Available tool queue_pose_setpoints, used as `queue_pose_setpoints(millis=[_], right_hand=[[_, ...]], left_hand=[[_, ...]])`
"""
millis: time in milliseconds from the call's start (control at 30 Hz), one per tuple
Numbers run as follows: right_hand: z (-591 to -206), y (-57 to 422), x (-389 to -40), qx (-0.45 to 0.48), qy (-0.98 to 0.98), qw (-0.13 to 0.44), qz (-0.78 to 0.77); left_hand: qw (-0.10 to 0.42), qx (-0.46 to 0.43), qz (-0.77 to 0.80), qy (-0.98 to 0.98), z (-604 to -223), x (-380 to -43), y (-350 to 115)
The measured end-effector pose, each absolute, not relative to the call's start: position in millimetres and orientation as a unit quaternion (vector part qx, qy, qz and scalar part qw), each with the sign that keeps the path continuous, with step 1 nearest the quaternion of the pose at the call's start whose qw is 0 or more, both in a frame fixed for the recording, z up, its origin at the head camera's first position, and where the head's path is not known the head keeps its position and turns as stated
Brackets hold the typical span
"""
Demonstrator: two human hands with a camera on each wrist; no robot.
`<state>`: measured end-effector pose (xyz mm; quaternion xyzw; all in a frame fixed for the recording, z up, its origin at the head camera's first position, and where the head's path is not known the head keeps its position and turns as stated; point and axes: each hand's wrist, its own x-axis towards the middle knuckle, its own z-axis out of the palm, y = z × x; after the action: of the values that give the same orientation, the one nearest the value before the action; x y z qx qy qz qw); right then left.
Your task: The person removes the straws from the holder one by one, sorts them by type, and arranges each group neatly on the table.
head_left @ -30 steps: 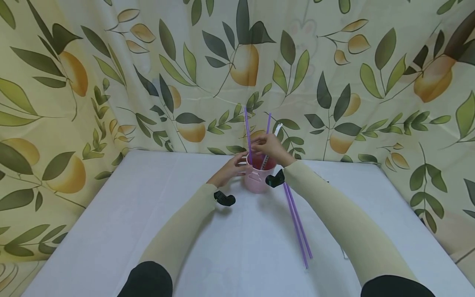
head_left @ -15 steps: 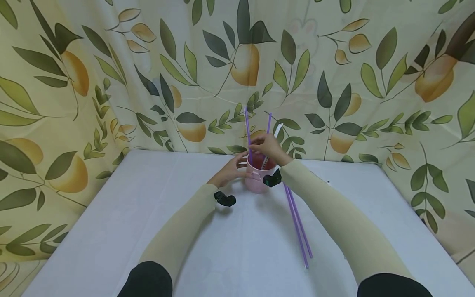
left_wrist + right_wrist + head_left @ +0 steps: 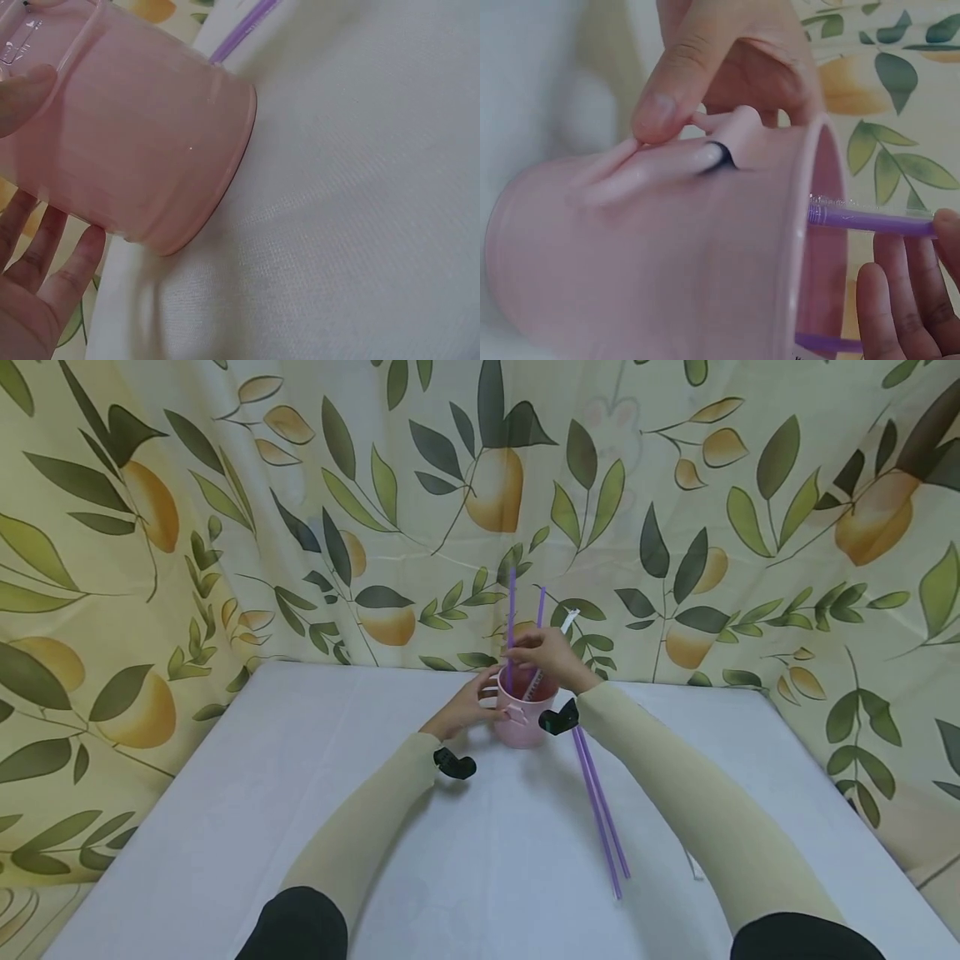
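A pink bucket-shaped cup [image 3: 517,732] with a folded-down handle stands near the table's back edge. My left hand [image 3: 468,706] holds its left side, thumb on the front by the handle and fingers behind; the fingers [image 3: 71,277] show in the left wrist view. Between thumb and fingers, my right hand [image 3: 553,657] pinches a purple straw [image 3: 877,220] in a clear wrapper. The straw's lower end is inside the cup's mouth. Another purple straw [image 3: 542,606] and a white printed strip [image 3: 570,623] also lean in the cup. Their lower ends are hidden.
Two long purple straws [image 3: 600,810] lie on the white table [image 3: 375,877], right of the cup and beside my right forearm. A small whitish item [image 3: 696,870] lies partly behind that sleeve. A curtain [image 3: 450,485] with a fruit-and-leaf print hangs behind the table.
The pinched straw has swung to the right and stands more upright. My right hand has shifted slightly right. The white strip leans a bit farther right, while my left hand stays on the cup.
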<state>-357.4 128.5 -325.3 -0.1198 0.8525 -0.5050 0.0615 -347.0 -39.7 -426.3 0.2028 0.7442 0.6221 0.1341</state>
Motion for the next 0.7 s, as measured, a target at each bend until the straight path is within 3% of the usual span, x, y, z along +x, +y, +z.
queue_pose_setpoints(millis=[700], right_hand=[[-317.9, 144.7, -356.4, -0.090, 0.824, 0.075, -0.554]], left_hand=[[0.141, 0.203, 0.637, 0.730, -428.5, -345.2, -40.3]])
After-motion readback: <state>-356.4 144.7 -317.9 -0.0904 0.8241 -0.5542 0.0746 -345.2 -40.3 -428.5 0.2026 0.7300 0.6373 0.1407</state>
